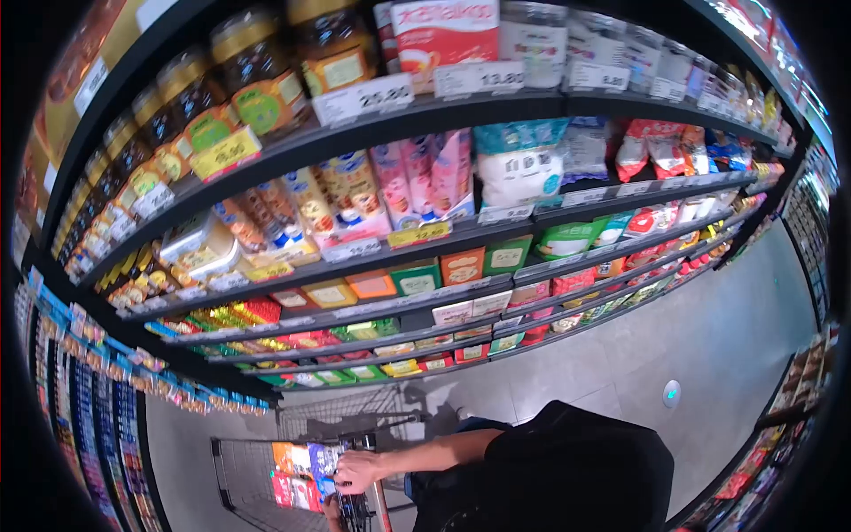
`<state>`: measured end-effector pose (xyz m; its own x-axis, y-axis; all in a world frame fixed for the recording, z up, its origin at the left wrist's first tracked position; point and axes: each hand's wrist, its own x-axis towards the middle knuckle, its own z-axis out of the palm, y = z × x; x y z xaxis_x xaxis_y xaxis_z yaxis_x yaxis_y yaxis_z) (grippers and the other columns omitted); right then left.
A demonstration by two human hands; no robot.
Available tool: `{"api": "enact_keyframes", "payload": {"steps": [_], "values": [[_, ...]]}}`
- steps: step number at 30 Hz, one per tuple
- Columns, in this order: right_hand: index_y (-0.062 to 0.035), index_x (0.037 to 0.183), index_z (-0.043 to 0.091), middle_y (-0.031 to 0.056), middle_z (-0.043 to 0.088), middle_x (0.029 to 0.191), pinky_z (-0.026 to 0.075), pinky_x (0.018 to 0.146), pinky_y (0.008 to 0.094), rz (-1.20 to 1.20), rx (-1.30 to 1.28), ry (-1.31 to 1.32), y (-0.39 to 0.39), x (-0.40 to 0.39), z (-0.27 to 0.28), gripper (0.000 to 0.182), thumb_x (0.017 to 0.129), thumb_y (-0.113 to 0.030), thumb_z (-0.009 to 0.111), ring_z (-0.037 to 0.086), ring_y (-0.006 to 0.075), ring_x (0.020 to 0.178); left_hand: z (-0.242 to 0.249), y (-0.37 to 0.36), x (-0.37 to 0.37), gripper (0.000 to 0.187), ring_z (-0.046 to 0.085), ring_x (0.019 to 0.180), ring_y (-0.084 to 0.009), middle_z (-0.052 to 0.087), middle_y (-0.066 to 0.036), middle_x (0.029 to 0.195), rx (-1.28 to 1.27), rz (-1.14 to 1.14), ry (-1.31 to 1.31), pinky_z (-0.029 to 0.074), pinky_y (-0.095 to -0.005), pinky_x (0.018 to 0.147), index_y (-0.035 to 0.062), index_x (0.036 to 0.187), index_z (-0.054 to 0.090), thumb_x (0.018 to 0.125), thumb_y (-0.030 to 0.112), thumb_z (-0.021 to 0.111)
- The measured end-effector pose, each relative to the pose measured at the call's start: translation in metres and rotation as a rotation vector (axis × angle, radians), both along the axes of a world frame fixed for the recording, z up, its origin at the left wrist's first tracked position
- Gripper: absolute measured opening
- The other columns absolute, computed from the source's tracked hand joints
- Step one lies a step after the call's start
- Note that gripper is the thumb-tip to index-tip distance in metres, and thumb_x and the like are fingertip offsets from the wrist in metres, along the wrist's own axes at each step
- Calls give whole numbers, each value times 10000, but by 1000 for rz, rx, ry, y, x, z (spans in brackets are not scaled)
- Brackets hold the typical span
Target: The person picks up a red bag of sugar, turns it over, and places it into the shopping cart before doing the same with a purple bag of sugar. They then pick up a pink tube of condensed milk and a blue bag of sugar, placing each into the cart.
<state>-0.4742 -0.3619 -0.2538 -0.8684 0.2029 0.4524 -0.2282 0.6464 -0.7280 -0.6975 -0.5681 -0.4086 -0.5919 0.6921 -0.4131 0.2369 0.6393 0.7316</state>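
Note:
My right hand [359,472] reaches over the handle end of a wire shopping cart [222,474] at the bottom left. Its fingers are curled against the edge of a blue-purple package [322,461]; what they hold is too small to make out. Only part of my left hand [332,508] shows, just below, beside the cart's child-seat area; its fingers are mostly hidden. Inside the cart lie an orange and white package [291,458] and red and white packages [297,493].
Ahead stands a tall shelf [381,115] with jars, bags, boxes and price tags. Another stocked shelf [89,417] is at the left, and more goods [753,461] line the lower right. Grey tiled floor [603,381] runs between them, with a round floor marker [672,394].

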Motion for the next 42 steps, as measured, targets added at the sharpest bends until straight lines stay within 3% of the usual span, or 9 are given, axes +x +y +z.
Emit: {"api": "enact_keyframes", "payload": {"steps": [8,13,18,27,34,35,37,40,42], "values": [[-26,558,536,180,530,528,415,487,485,-127,-51,-30,10,6,11,303,753,-239,627,553,387,516,4,130,-18,252,626,853,-177,692,-119,943,185,-172,6,503,-311,782,-80,1064,660,888,60,547],[-18,590,554,189,533,535,438,524,485,-234,28,-88,6,11,3,306,797,-239,596,561,392,533,-29,150,-35,251,627,853,-178,692,-121,944,236,-213,-28,503,-312,783,-79,1061,663,888,62,548],[-13,621,584,181,576,601,469,597,494,-266,75,-213,-5,21,1,355,853,-282,577,601,381,619,-71,73,-12,250,627,853,-179,693,-122,945,214,-125,-92,504,-314,784,-77,1057,665,887,64,549],[-24,587,582,169,557,557,483,558,462,-152,68,-59,-2,46,13,362,850,-271,588,598,350,570,-92,-24,11,241,625,823,-176,696,-123,926,138,-10,35,505,-316,769,-69,1034,678,878,59,544],[-27,674,606,164,579,650,492,594,456,-78,77,-74,10,89,26,288,847,-256,593,620,331,658,-24,-24,41,185,620,757,-153,687,-107,874,33,211,-107,493,-301,646,-13,1013,650,900,88,543],[-20,701,600,156,589,682,496,615,449,-70,62,-56,16,100,25,270,849,-247,597,621,330,682,-11,-21,45,176,621,732,-158,677,-94,878,179,355,-365,482,-311,605,11,1039,618,924,132,565],[-22,792,608,129,615,753,504,669,429,-104,34,-90,30,130,30,211,857,-222,604,622,335,726,12,-15,37,208,627,821,-184,665,-111,970,73,419,-383,501,-331,695,-3,1101,598,953,134,548],[-40,803,625,152,619,704,486,632,460,-311,-147,79,55,193,48,160,834,-194,592,617,365,673,72,9,50,369,601,1005,-247,646,-168,1102,118,292,23,458,-362,870,-11,1218,576,963,254,546],[-75,929,673,116,676,847,521,669,396,-460,-228,-107,69,237,47,172,877,-229,616,664,307,763,120,29,68,478,584,1128,-289,633,-206,1190,140,204,292,430,-383,987,-17,1296,561,970,333,545]]}}
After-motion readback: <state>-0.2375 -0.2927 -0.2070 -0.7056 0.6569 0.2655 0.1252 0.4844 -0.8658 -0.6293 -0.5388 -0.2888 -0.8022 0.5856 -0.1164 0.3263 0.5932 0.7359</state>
